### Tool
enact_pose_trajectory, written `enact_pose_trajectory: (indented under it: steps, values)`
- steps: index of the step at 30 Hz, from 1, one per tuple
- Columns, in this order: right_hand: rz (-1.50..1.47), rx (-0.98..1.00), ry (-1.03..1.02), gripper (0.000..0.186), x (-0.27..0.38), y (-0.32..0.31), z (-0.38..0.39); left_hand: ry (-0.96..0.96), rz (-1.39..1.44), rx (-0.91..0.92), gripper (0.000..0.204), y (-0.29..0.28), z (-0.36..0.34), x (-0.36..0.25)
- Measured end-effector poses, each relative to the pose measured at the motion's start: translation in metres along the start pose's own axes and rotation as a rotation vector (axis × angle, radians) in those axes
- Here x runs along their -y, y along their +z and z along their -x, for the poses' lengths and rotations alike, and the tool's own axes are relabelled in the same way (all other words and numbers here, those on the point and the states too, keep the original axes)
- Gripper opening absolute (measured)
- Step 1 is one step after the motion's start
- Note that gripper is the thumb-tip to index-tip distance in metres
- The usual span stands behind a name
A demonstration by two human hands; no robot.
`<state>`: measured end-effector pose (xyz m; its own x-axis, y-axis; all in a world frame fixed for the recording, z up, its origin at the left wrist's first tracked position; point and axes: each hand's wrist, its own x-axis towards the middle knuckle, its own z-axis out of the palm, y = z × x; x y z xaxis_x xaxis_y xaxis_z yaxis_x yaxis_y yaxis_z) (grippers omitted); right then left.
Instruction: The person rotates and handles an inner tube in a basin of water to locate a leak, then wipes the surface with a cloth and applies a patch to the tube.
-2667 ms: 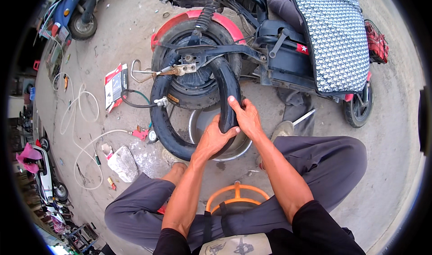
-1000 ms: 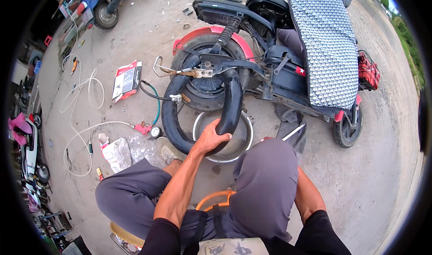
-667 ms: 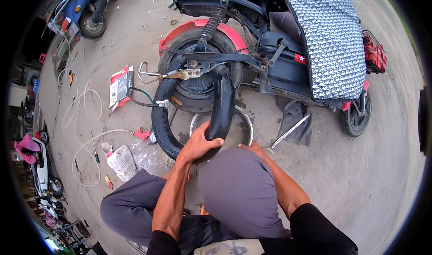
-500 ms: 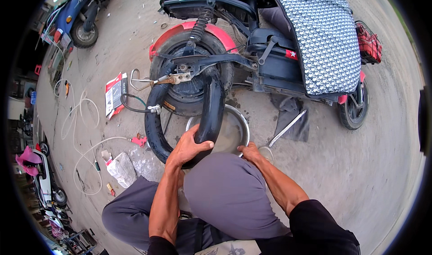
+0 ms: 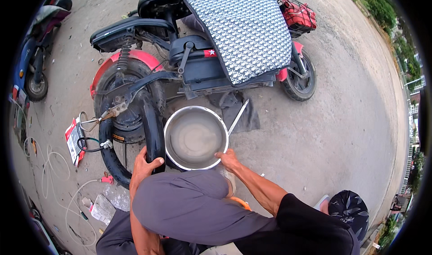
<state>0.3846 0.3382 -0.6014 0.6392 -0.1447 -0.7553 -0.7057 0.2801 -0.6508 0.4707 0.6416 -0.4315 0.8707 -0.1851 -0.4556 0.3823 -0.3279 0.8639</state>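
Note:
My left hand point(image 5: 143, 166) is closed around the lower right part of a black, inflated inner tube point(image 5: 154, 126), thumb over its surface. The tube looks wet and still loops round the frame at the rear wheel point(image 5: 128, 120) of a scooter lying on its side. A valve connector point(image 5: 106, 144) with a short hose is on the tube's left side. My right hand point(image 5: 228, 159) pinches the near right rim of a round metal basin point(image 5: 196, 108) holding cloudy water point(image 5: 194, 138). The basin stands just right of the tube. My raised knee hides part of my left forearm.
A patterned cover point(image 5: 243, 30) drapes the scooter point(image 5: 202, 70). Right of the basin lie a grey cloth point(image 5: 247, 122) and a metal bar point(image 5: 238, 117). At left are a red-white packet point(image 5: 74, 138), an air hose point(image 5: 67, 205) and a blue scooter point(image 5: 22, 66). A round, black patterned thing point(image 5: 348, 214) is at lower right.
My view has swung right, so the scene sits further left. The basin has come out from behind the tube and my knee, pulled rightward and nearer by my right hand. My left hand keeps its hold.

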Motion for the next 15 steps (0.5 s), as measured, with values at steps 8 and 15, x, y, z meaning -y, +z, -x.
enact_pose_trajectory:
  steps: [8,15]
  values:
    - [-0.297,-0.185,-0.034,0.022,-0.006,-0.079,0.024,0.000,-0.091,0.087,0.063,0.005,-0.016,0.015]
    - [-0.612,-0.311,-0.090,0.043,-0.002,-0.153,0.046,-0.005,-0.132,0.028,0.058,0.014,-0.021,0.022]
